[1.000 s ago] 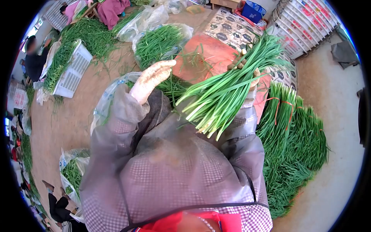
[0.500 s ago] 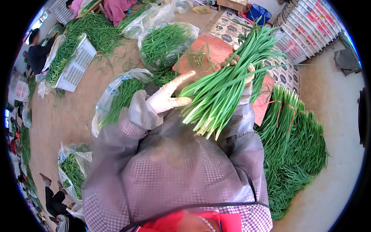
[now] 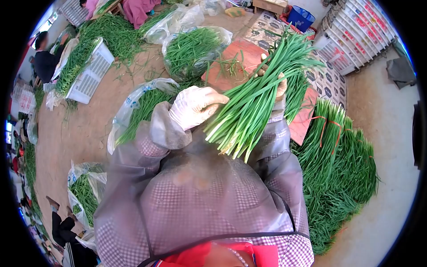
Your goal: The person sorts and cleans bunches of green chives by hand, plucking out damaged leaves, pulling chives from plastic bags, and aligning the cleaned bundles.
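Note:
A loose bunch of garlic chives (image 3: 249,107) lies slanted across my right hand (image 3: 278,84), its pale cut ends pointing toward my body and its green tips away. The gloved fingers of that hand are wrapped round the bunch, partly hidden beneath the leaves. At the left side of the bunch is my left hand (image 3: 195,107) in a whitish glove. Its fingers are bent and drawn together, with the fingertips against the edge stalks; whether a stalk is pinched there is hidden. Below the bunch is a reddish board (image 3: 229,62) with scattered leaf scraps.
To the right stands a big pile of chive bundles (image 3: 338,178) tied with red bands. Plastic bags of chives (image 3: 195,49) sit ahead and left. A white crate (image 3: 91,73), a blue bucket (image 3: 300,18) and stacked white crates (image 3: 356,33) stand farther off. Other people sit at left.
My left hand has gone from spread fingers to bent, closed fingers at the bunch's edge. The bunch in my right hand has shifted slightly left.

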A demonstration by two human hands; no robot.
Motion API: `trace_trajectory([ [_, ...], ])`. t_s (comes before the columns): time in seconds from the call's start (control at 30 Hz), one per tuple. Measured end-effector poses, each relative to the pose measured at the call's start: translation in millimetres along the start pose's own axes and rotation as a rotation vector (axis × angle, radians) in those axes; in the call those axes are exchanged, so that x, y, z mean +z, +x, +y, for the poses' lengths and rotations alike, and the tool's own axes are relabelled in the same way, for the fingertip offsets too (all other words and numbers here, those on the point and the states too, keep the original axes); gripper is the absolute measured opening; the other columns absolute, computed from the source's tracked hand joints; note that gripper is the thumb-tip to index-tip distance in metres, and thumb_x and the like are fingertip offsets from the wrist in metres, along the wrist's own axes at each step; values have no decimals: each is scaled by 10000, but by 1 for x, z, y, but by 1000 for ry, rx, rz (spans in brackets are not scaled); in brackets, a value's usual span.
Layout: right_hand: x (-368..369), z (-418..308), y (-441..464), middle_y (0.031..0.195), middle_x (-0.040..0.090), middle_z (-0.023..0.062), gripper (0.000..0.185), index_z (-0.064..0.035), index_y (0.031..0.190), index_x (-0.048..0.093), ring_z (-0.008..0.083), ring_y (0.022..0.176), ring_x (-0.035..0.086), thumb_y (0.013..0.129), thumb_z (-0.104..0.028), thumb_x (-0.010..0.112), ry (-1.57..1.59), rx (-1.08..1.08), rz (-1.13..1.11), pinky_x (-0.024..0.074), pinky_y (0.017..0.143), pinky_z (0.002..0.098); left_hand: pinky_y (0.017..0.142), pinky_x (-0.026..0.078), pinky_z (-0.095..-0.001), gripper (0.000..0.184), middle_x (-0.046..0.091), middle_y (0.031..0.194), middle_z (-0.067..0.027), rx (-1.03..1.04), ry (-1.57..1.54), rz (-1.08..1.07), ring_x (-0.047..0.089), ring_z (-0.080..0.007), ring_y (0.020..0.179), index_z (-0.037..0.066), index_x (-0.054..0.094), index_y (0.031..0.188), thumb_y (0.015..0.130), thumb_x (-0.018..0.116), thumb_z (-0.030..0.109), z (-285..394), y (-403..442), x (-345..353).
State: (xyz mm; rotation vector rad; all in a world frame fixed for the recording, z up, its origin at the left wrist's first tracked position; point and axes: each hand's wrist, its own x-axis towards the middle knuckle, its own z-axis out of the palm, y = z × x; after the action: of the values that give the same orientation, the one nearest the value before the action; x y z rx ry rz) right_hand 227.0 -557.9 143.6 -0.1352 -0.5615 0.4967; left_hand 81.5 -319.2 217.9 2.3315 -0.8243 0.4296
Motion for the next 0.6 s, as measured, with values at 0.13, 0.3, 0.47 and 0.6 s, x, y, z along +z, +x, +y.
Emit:
trace_trajectory([
  [0.13,-1,2,-1,1031,545,55,790,47,1398,286,220,982,553,792,-284,670,-23,18,7,439,932,422,739,492,-372,193,636,975,-95,-19,12,-70,619,-289,876,81,649,982,790,632,66,-2,1,2],
  [0.3,-6,3,-6,1036,536,11,828,36,1412,265,176,994,556,791,-301,697,-138,20,46,424,964,393,974,419,-357,97,595,1209,-172,-224,-615,29,542,-239,1159,13,636,928,880,615,94,-10,-3,12],
  [0.47,-15,-4,-3,1065,571,106,774,77,1376,326,263,955,569,764,-272,647,53,-21,35,470,888,462,991,416,-381,376,557,1261,-193,-421,-1051,178,562,-261,1131,-22,616,1045,951,520,329,-39,-6,-10],
  [0.6,-13,-5,4,1103,548,103,774,91,1378,310,259,993,551,787,-292,632,111,28,-78,454,911,457,970,419,-360,439,594,1204,-133,-488,-987,204,579,-243,1089,-11,539,1213,950,526,340,-33,-10,6],
])
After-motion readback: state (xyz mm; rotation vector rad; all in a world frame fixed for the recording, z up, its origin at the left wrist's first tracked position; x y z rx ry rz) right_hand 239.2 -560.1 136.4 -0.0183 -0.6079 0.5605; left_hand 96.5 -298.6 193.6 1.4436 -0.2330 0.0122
